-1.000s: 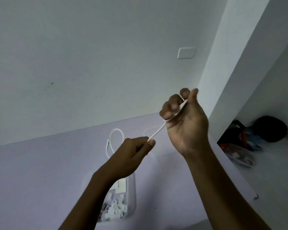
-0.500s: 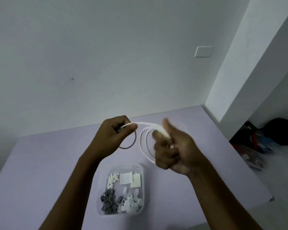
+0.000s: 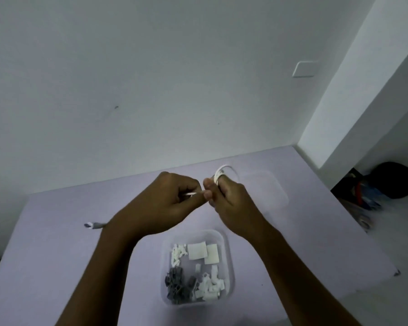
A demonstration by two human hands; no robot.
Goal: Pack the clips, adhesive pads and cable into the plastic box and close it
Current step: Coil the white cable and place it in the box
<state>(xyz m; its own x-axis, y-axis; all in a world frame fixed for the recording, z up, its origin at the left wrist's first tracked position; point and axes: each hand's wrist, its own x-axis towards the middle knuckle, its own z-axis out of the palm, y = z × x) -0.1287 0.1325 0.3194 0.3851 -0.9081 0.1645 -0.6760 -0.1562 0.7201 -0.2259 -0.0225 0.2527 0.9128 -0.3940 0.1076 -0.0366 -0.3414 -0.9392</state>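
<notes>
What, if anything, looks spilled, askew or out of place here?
Nothing is spilled: the clips and adhesive pads lie inside the open plastic box. The only loose end is the plug of the cable, trailing out by the left wrist while the left hand and right hand grip the rest, partly coiled. The lid lies apart, far right.

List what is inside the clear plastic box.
In the plastic box lie white clips, grey clips and two white square adhesive pads. Anything under the clip piles is covered. The cable is not inside; the left hand and right hand hold it.
</notes>
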